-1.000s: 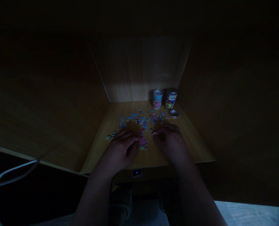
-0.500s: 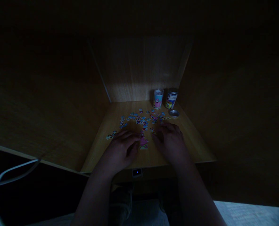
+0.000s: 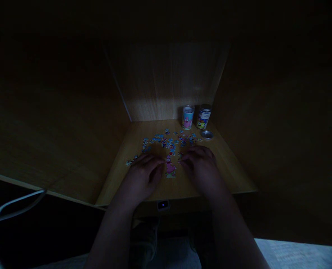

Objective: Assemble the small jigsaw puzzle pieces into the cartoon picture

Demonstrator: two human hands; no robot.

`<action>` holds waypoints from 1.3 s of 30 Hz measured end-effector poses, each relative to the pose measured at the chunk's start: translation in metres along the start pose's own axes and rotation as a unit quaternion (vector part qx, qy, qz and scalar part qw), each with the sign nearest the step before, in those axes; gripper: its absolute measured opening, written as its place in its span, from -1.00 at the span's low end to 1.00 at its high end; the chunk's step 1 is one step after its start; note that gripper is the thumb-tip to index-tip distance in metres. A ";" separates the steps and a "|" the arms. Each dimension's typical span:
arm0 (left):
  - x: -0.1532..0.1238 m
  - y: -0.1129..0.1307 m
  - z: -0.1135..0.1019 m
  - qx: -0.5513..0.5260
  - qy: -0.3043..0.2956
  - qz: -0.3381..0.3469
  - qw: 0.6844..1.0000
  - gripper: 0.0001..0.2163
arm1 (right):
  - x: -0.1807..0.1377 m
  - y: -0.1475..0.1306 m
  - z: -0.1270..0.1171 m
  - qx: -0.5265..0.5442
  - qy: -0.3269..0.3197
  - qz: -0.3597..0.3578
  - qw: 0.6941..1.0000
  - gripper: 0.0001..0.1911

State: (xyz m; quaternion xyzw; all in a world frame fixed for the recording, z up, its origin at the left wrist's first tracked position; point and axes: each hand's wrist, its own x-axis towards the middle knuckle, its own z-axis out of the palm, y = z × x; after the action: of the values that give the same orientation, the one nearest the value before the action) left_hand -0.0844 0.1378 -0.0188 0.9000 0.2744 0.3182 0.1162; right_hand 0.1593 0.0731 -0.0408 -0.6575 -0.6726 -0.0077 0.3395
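Note:
In dim light, a small joined patch of jigsaw pieces, pink and blue, lies on the wooden desk between my hands. My left hand rests palm down just left of it, fingers stretched toward it. My right hand sits just right of it with the fingers curled and the fingertips pinched near a small piece; what they hold is too dark to name. Several loose jigsaw pieces are scattered behind the hands.
Two printed round tins stand at the back right with a metal lid lying before them. Wooden panels wall the desk on left, back and right. A white cable hangs at lower left. A small lit indicator glows under the front edge.
My right hand has shifted slightly left toward the joined patch. My left hand has barely moved.

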 end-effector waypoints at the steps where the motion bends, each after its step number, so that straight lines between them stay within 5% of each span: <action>1: 0.000 0.000 0.000 0.000 0.000 -0.002 1.000 -0.80 | 0.000 0.001 0.001 0.005 -0.001 -0.008 1.000 -0.97; 8: -0.001 -0.001 0.001 -0.001 0.004 0.003 1.000 -0.78 | -0.001 0.005 0.003 0.028 0.021 -0.034 0.999 -0.74; 12: -0.001 -0.002 0.001 -0.001 0.001 0.005 1.000 -0.79 | -0.001 0.001 0.000 0.022 0.023 -0.025 0.999 -0.94; 26: 0.000 0.000 0.000 0.002 0.001 0.009 1.000 -0.80 | 0.000 0.003 0.003 0.050 0.007 -0.026 0.998 -0.86; 32: 0.000 -0.001 0.001 -0.004 0.010 0.021 1.000 -0.83 | 0.002 0.002 -0.004 0.129 -0.006 -0.045 0.991 -0.83; 39: 0.000 0.000 -0.002 -0.009 0.022 0.047 0.999 -0.80 | -0.004 -0.006 -0.003 0.274 -0.013 0.020 0.961 -0.95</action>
State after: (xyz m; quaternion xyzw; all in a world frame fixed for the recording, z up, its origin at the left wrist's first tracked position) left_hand -0.0857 0.1374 -0.0170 0.9037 0.2315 0.3453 0.1027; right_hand 0.1547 0.0673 -0.0378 -0.5527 -0.6397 0.1925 0.4983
